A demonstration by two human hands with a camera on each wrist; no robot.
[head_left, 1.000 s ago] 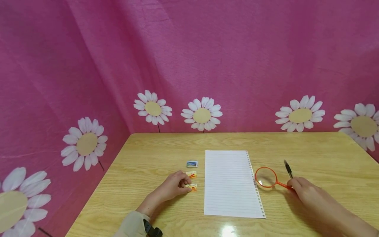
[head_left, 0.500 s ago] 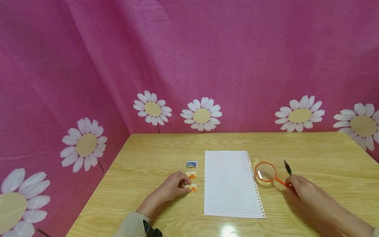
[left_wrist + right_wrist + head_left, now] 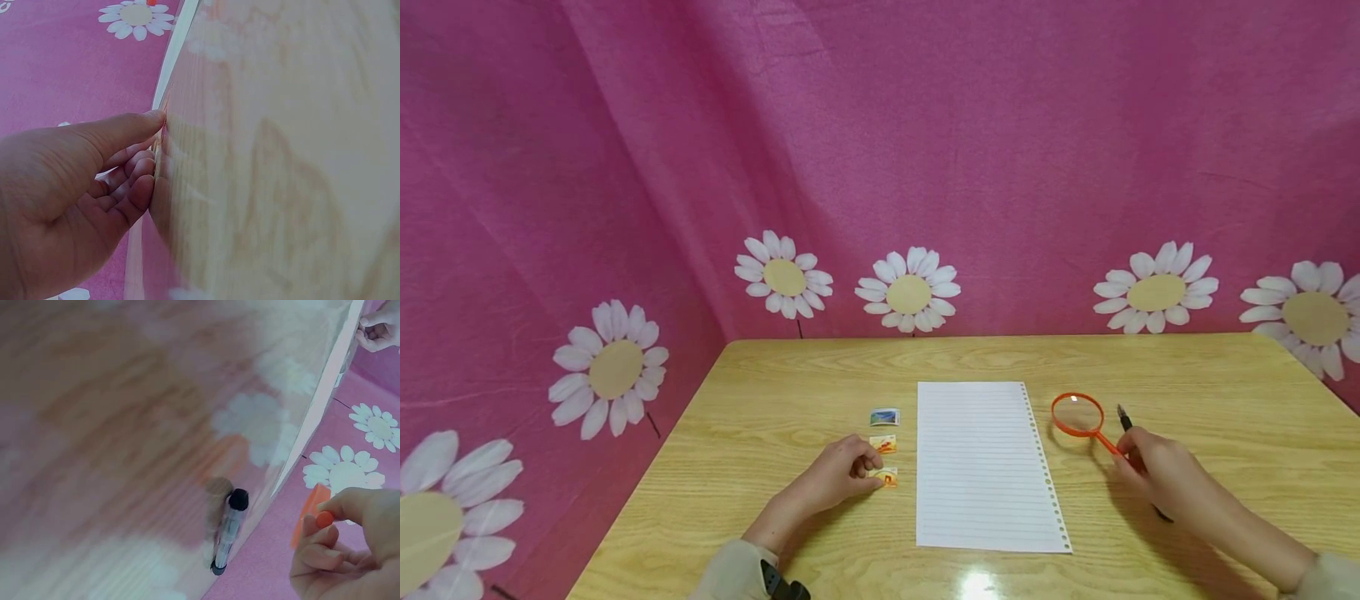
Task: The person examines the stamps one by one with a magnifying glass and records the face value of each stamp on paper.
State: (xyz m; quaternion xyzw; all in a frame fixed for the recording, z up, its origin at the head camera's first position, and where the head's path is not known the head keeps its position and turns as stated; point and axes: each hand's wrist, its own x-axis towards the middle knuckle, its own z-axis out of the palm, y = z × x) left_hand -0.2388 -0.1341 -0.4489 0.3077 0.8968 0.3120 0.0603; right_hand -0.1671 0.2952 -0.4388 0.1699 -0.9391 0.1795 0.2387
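A red magnifying glass (image 3: 1077, 415) is held by its handle in my right hand (image 3: 1180, 475), tilted above the table to the right of the paper. In the right wrist view, the end of the red handle (image 3: 324, 519) shows between thumb and fingers. My left hand (image 3: 835, 477) rests on the table with bent fingers, its fingertips at the edge of the nearest orange-yellow stamp (image 3: 890, 477). Above that lie a second yellow stamp (image 3: 883, 444) and a blue-green stamp (image 3: 884, 417), in a column. The left fingers (image 3: 140, 190) touch the tabletop in the left wrist view.
A lined sheet of paper (image 3: 985, 467) with punched holes lies between the hands. A black pen (image 3: 229, 532) lies on the table beneath the right hand, partly hidden in the head view. Behind the wooden table (image 3: 805, 375) hangs a pink flowered cloth (image 3: 1000, 167).
My right hand has lifted the magnifying glass slightly and turned it, so the lens moves farther from me. The pen's lower end now shows below the hand. My left hand stays put.
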